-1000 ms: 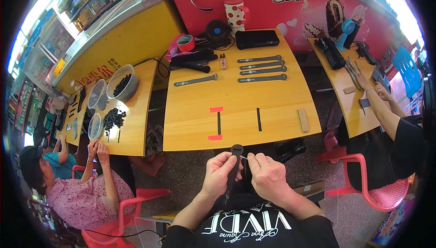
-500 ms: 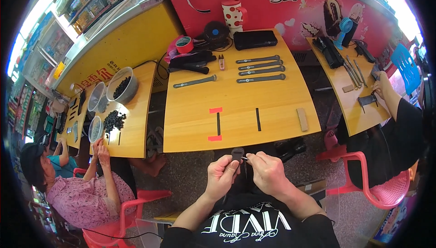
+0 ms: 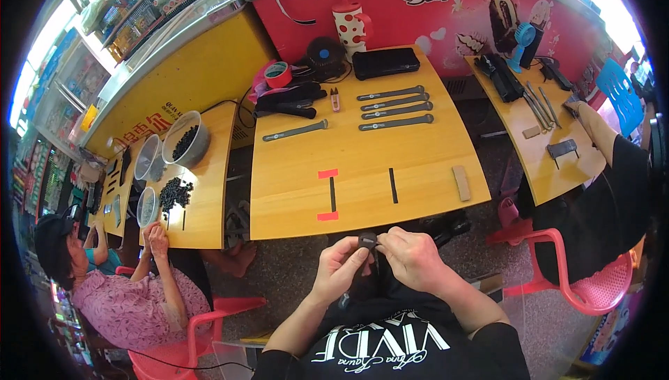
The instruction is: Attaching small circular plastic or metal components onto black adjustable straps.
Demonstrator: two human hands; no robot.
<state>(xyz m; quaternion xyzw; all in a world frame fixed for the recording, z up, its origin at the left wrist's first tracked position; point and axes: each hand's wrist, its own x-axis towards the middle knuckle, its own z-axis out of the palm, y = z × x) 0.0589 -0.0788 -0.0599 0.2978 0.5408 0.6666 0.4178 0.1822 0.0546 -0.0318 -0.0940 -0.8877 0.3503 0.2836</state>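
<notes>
In front of the near table edge, my left hand (image 3: 340,268) pinches a dark grey strap (image 3: 367,241) by its wide, rounded end, which has a slot in it. My right hand (image 3: 411,258) presses up against the same end from the right, fingers closed. Whatever sits between its fingertips is hidden now. The rest of the strap drops out of sight below my hands. On the wooden table (image 3: 425,153), several similar grey straps (image 3: 396,122) lie in a stack of rows, and a single strap (image 3: 295,131) rests to their left.
Red tape pieces (image 3: 327,217) flank a black strip (image 3: 332,194); a second black strip (image 3: 393,185) and a brown block (image 3: 460,183) lie rightward. Small snips (image 3: 335,101), a black case (image 3: 385,64) and a spotted tumbler (image 3: 350,28) stand farther back. Co-workers sit at both sides.
The strap's end has tipped over, and my right hand has moved in against it. A thin pale tool seen at my right fingertips is no longer visible.
</notes>
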